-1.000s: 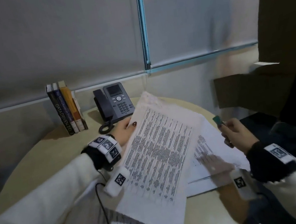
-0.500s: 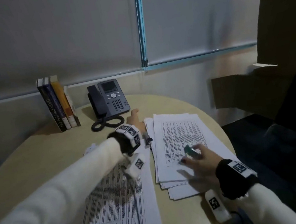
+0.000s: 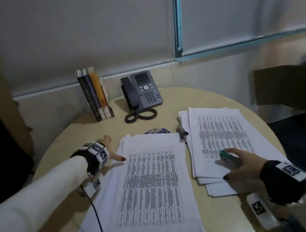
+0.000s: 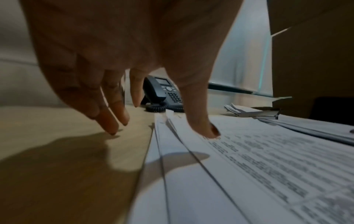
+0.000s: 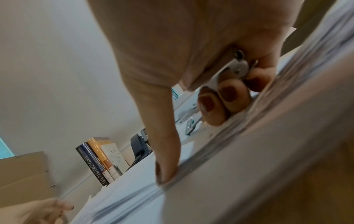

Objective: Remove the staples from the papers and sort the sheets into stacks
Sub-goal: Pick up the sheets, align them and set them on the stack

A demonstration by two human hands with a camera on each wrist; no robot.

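Note:
Two piles of printed sheets lie on the round table: a left stack (image 3: pixel 151 184) and a right stack (image 3: pixel 220 132). My left hand (image 3: pixel 114 150) rests at the left stack's upper left corner, holding nothing. Its thumb (image 4: pixel 208 130) presses on the top sheet (image 4: pixel 268 166) and its straight fingers (image 4: pixel 113 121) touch the bare table. My right hand (image 3: pixel 230 166) lies on the right stack. It grips a green and metal staple remover (image 3: pixel 228 156), whose metal part (image 5: pixel 235 71) shows between the curled fingers. The thumb (image 5: pixel 166 174) presses on the pile's edge.
A dark stapler-like tool (image 3: pixel 182 132) lies between the two stacks, and a round disc (image 3: pixel 157 131) peeks out behind the left one. A desk phone (image 3: pixel 143 91) and upright books (image 3: pixel 94 94) stand at the back. The table edge (image 3: pixel 272 139) curves close on the right.
My left hand laid the raised sheaf down on the left stack and let go. My right hand came down onto the right stack with the staple remover in it.

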